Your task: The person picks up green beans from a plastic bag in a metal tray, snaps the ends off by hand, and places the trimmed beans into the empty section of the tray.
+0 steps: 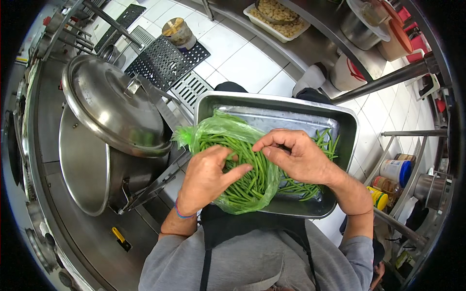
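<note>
A thin green plastic bag (271, 182) lies open inside a deep metal pan (347, 120), heaped with green beans (247, 174). Over the left part of the heap is my left hand (209, 174), its fingers curled at the beans and its thumb stretched apart. My right hand (296, 156) hovers at the bag's right side, with thumb and index fingertips close together. Whether a bean is pinched in either hand is hard to make out. Loose green beans (305, 189) are spread on the pan's floor to the right, partly hidden by my right hand and forearm.
On my left stands a large steel stockpot (83, 163) with its lid (116, 105) tilted across it. A yellow-handled tool (120, 236) lies on the steel surface. Ahead are a bucket (178, 34) on a black mat (164, 65) and a shelf tray (280, 25) of pale pieces.
</note>
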Demonstrator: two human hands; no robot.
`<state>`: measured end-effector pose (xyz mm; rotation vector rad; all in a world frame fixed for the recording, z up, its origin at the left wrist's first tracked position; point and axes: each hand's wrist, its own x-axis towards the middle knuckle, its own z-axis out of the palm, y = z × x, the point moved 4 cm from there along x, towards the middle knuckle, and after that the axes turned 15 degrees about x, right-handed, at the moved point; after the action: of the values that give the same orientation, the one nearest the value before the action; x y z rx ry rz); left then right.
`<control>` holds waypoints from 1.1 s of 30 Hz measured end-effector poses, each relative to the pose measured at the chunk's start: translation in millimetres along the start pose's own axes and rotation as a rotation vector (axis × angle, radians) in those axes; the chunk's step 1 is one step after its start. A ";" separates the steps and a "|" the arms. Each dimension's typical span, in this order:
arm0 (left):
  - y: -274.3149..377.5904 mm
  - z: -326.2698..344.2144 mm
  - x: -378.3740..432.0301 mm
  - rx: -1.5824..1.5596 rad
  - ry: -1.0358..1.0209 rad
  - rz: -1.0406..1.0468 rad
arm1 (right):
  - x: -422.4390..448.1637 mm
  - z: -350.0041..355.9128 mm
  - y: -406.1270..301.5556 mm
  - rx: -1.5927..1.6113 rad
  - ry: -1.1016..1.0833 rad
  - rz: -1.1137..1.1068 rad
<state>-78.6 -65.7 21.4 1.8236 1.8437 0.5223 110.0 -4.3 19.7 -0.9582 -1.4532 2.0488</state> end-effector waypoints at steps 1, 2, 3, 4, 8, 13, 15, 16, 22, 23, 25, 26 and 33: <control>-1.5 5.4 -1.6 0.065 -0.026 0.050 | -0.4 -0.2 -2.7 -0.020 0.012 -0.001; -1.2 9.0 -3.3 0.130 -0.052 0.101 | -0.6 -0.6 -4.7 -0.040 0.025 -0.002; -1.1 10.0 -4.6 0.128 -0.055 0.102 | -0.7 -1.2 -5.2 -0.040 0.027 0.001; -1.7 9.9 -6.0 0.142 -0.043 0.085 | -0.6 -2.0 -5.4 -0.043 0.031 0.005; -1.4 8.8 -7.7 0.066 -0.024 0.071 | 0.7 -0.5 2.1 -0.006 0.011 -0.029; 1.1 -14.6 -10.1 -0.357 0.041 -0.050 | -3.7 10.2 2.4 -0.091 -0.092 -0.129; 4.5 -20.3 -7.6 -0.607 0.132 0.066 | -6.8 19.4 -2.2 -0.169 -0.222 -0.239; 8.3 -21.4 -7.0 -0.661 0.158 0.069 | -7.0 21.1 -2.4 -0.162 -0.267 -0.177; -1.0 -25.6 -13.8 -0.846 0.355 -0.057 | -5.5 13.7 -2.5 -0.090 -0.217 -0.037; -5.2 -26.3 -13.9 -0.847 0.354 -0.058 | -6.0 13.3 -1.4 -0.090 -0.217 -0.036; -12.1 -30.6 -14.3 -0.775 0.370 -0.025 | -6.8 13.5 0.2 -0.082 -0.210 -0.079; -9.0 -31.3 -14.2 -0.753 0.335 -0.001 | -6.8 14.0 1.5 -0.082 -0.210 -0.079; -4.1 -23.2 -10.7 -0.770 0.366 -0.031 | -5.5 10.6 -8.0 -0.045 -0.179 -0.097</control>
<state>-95.8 -74.9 38.5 1.2203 1.5421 1.3992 105.4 -12.0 30.9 -0.7213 -1.6102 2.0830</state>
